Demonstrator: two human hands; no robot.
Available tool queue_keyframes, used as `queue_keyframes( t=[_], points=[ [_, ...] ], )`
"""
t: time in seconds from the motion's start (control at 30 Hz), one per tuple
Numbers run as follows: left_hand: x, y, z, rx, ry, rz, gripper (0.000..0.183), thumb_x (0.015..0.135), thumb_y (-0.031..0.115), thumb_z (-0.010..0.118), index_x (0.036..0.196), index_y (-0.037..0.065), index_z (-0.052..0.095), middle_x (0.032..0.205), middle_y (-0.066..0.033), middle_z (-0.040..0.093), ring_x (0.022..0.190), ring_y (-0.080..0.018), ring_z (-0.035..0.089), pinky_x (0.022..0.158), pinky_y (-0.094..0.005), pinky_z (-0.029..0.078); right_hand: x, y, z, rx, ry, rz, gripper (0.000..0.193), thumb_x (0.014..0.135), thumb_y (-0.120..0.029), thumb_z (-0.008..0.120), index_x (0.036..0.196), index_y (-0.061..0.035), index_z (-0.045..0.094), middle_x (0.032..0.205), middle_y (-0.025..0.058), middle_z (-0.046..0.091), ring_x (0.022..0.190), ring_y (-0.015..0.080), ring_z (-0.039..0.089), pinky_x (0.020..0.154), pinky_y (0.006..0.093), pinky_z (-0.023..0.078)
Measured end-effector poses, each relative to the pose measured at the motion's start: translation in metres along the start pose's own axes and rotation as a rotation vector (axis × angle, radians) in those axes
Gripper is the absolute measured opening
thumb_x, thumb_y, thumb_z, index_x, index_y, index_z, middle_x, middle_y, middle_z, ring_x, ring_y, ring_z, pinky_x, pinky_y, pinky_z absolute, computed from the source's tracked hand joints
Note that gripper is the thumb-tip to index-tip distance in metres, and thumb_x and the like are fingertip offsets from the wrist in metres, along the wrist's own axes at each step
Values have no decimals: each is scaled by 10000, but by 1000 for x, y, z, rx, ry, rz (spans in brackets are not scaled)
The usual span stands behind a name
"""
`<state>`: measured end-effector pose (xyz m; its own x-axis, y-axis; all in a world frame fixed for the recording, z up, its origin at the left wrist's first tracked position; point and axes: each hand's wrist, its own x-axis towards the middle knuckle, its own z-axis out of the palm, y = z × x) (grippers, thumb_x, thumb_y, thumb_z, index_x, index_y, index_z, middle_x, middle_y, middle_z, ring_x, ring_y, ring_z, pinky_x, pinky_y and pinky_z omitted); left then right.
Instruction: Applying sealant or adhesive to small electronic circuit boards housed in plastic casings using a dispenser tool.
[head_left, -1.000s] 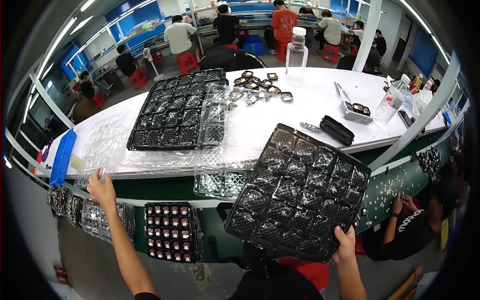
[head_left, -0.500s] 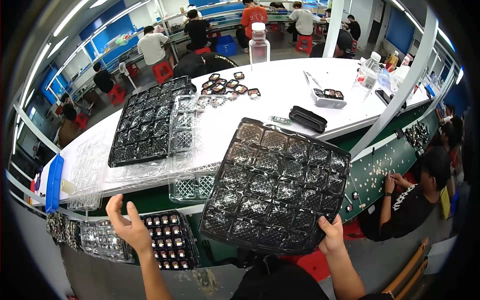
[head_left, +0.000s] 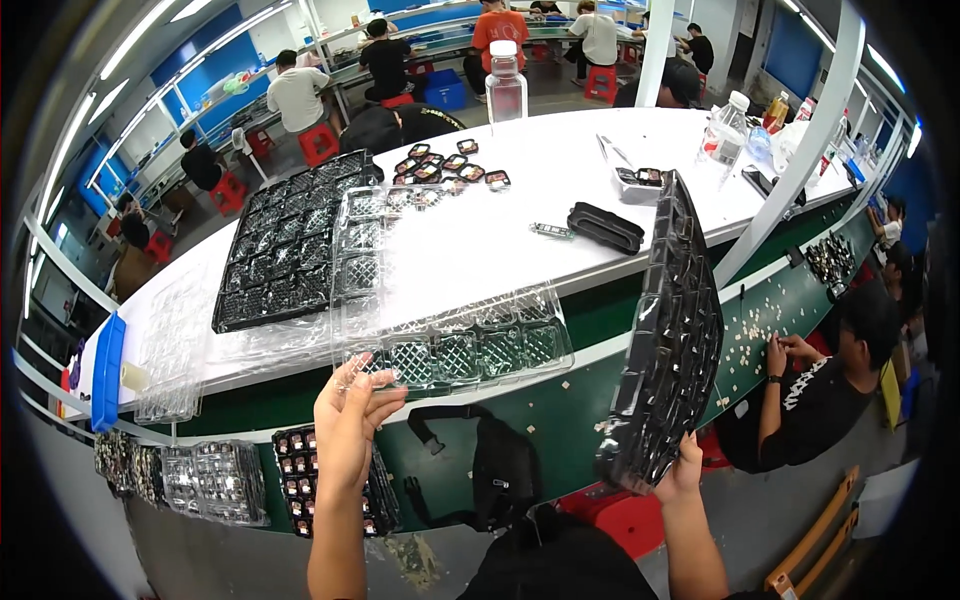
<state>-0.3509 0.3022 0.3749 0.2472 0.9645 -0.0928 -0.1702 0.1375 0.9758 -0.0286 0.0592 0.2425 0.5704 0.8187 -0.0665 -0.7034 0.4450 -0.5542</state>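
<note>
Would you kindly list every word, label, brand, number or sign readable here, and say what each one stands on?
Nothing is legible; these marks are too small or blurred:
Clear bottle at right: label, too small.
Orange T-shirt: pale print, blurred.
Black top at right: white marking, blurred.
Black waist bag: pale tag, too small.
Black plastic tray in the right hand: no lettering visible.
</note>
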Motion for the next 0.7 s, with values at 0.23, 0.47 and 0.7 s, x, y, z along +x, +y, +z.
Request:
queue_keyframes(
  t=[0.23, 0.47, 0.7],
  points=[
    [-6, -16, 1, -158, 8, 74, 349, 1023, 78, 609, 1341, -32, 514, 1147, -206, 709, 977, -257, 742, 866, -361, 628, -12, -8, -22, 134, 72, 82, 292, 1039, -160, 514, 1294, -41, 592, 1127, 102, 714, 998, 233, 718, 873, 403, 610],
    [-13, -29, -25, -209, 181, 181, 405, 1030, 124, 622, 1392, 11, 480, 1188, -159, 697, 1014, -215, 729, 866, -330, 631, -28, 11, -113, -39, 236, 25, 363, 1031, -186, 604, 1368, -65, 541, 1310, 111, 660, 1200, 282, 653, 1060, 495, 532],
    [-14, -45, -49, -378, 141, 298, 214, 1072, 135, 565, 1276, 69, 570, 1167, -114, 689, 1037, -192, 704, 887, -317, 634, -51, 24, -142, -57, 364, 55, 366, 1020, -121, 621, 1382, -121, 564, 1376, 83, 645, 1261, 294, 620, 1099, 521, 488]
  ],
)
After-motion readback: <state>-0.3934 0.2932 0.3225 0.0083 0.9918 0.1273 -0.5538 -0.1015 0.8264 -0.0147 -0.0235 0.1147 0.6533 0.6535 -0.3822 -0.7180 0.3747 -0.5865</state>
